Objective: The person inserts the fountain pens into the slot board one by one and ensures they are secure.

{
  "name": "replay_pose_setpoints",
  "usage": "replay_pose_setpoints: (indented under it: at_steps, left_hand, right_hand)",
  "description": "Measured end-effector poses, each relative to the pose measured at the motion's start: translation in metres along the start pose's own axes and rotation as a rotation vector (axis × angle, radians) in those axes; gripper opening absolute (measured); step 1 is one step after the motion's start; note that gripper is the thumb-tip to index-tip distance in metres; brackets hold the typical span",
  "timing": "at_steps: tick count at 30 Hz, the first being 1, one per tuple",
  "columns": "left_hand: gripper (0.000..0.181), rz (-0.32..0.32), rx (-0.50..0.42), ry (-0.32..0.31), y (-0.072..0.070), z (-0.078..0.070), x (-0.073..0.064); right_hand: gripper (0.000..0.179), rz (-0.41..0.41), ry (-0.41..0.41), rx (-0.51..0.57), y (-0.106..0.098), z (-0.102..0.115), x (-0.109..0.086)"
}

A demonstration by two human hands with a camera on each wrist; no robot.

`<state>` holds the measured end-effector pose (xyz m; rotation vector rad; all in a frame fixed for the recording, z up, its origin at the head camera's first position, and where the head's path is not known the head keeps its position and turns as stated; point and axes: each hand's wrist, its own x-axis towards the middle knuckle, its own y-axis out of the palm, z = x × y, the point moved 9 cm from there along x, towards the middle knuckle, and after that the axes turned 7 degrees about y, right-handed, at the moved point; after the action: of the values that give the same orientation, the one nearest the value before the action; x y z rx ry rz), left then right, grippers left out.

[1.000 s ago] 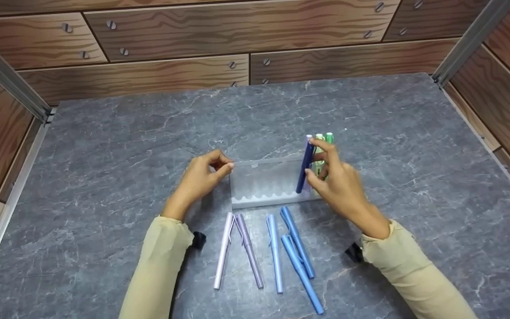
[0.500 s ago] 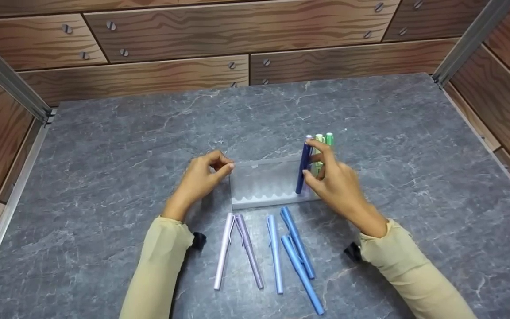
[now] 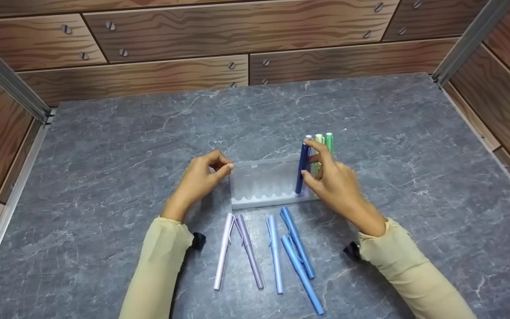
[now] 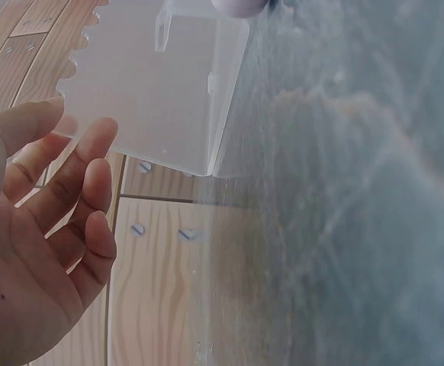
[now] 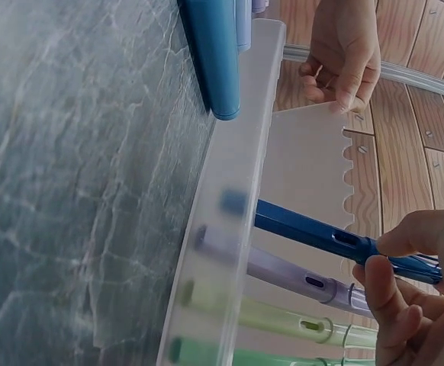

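Observation:
A translucent pen stand (image 3: 261,179) with a scalloped edge stands on the table. My left hand (image 3: 204,175) pinches its upper left corner between thumb and fingers; the other fingers curl loosely in the left wrist view. My right hand (image 3: 339,186) holds a dark blue pen (image 3: 302,170) nearly upright near its top. Through the frosted front wall, the pen's lower end shows inside the stand in the right wrist view. Beside it a lavender pen (image 5: 283,273), a pale green pen (image 5: 283,316) and a green pen (image 3: 329,140) stand in a row, partly hidden by my right hand.
Before the stand lie a pale lilac pen (image 3: 223,252), a purple pen (image 3: 249,252), a light blue pen (image 3: 275,254) and two blue pens, one upper (image 3: 298,243) and one lower (image 3: 303,277). Wood-patterned panels (image 3: 237,35) border the grey marbled table (image 3: 148,128).
My right hand has shifted slightly left with the dark blue pen, which now stands more upright. The left hand and the pens on the table have stayed in place.

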<state>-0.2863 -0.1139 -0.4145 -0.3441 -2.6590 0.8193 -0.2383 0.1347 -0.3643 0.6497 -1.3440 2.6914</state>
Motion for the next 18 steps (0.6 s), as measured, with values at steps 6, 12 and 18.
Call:
replay_pose_setpoints:
  at_steps: [6, 12, 18]
  left_hand:
    - [0.014, 0.003, 0.009, 0.002, 0.0002, 0.0005, -0.0001]
    - [0.014, 0.008, 0.014, 0.009, -0.0001, -0.0013, -0.0004]
    - [0.014, 0.014, 0.007, -0.001, 0.0004, -0.0012, -0.0005]
  right_hand:
    - [0.061, 0.011, 0.005, -0.015, 0.0027, -0.0015, -0.0007]
    - [0.062, 0.012, 0.007, -0.015, 0.0031, -0.002, -0.001]
    - [0.062, 0.009, -0.002, -0.016, 0.0039, -0.0008, -0.0013]
